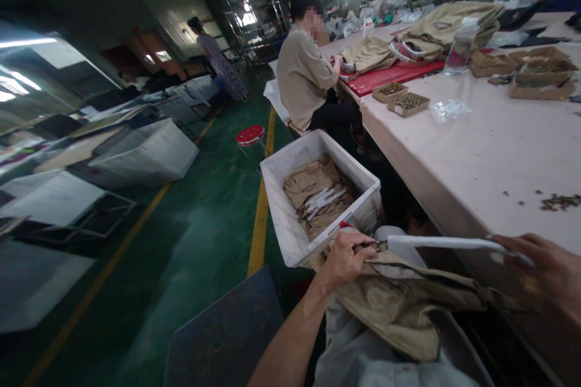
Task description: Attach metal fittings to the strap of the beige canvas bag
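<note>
A tan garment lies across my lap. My left hand pinches its upper edge near the white crate. My right hand holds the far end of a white strap that stretches from the garment to the table's front edge. Both hands are closed on these.
A white crate with folded tan garments stands on the green floor to my left. The long pale table carries small cardboard boxes of metal parts, a plastic bottle and garment piles. A seated co-worker works further along; a red stool stands behind.
</note>
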Demonstrator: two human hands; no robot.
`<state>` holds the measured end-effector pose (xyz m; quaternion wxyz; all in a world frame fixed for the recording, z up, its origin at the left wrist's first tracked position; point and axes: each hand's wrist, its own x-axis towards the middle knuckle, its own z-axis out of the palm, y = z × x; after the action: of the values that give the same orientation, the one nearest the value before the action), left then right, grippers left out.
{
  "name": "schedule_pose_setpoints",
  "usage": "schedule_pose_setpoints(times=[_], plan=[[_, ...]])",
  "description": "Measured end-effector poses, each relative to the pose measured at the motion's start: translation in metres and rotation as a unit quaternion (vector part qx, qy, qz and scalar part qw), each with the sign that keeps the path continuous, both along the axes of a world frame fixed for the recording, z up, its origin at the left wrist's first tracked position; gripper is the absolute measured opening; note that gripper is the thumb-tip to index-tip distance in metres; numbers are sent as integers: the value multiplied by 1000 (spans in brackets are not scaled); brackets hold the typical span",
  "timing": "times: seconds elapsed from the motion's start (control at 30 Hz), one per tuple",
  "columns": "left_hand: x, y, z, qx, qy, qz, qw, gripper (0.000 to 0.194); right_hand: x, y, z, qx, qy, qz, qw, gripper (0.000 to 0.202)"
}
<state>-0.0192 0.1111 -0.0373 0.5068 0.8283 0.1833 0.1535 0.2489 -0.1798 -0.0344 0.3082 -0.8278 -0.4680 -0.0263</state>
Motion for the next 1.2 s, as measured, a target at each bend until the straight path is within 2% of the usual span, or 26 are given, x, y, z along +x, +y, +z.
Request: schedule_pose_setpoints(times=[0.1,0.2,0.27,0.33,0.4,0.47,0.6,0.7,0.83,0.93,1.0,1.03,1.1,1.2], plan=[[-2,-1,21,-86,40,-22,995,18,-21,23,-1,-64,-97,48,992,53],[-1,-1,39,-164,47,-60,984,21,-50,56,7,-23,-79,141,987,68],[1,-3,46,-200,44,-81,975,23,-65,77,10,1,-44,191,981,66],[1,-5,49,-232,35,-86,968,28,-71,92,8,14,7,243,970,50],[1,-6,48,-258,24,-80,962,32,-69,100,4,8,61,272,960,31],[-2,-6,44,-270,17,-70,960,35,-60,101,1,-15,98,271,957,25],[-10,-6,30,-295,19,-34,955,37,-33,88,-6,-73,124,259,955,32],[-11,-10,21,-337,24,1,941,37,-18,75,-19,-96,150,255,950,37],[1,-17,22,-360,22,5,933,37,-17,69,-31,-105,180,222,952,38],[12,-21,35,-340,22,9,940,38,-23,71,-22,-66,186,210,958,33],[16,-19,42,-298,18,19,954,35,-19,73,-14,9,189,182,965,29],[17,-15,43,-274,21,24,961,34,-12,73,-12,49,189,151,969,30],[19,-7,41,-263,24,24,964,32,12,66,-11,97,170,38,980,33],[19,-1,34,-280,32,33,959,32,63,39,-12,77,120,-157,977,35]])
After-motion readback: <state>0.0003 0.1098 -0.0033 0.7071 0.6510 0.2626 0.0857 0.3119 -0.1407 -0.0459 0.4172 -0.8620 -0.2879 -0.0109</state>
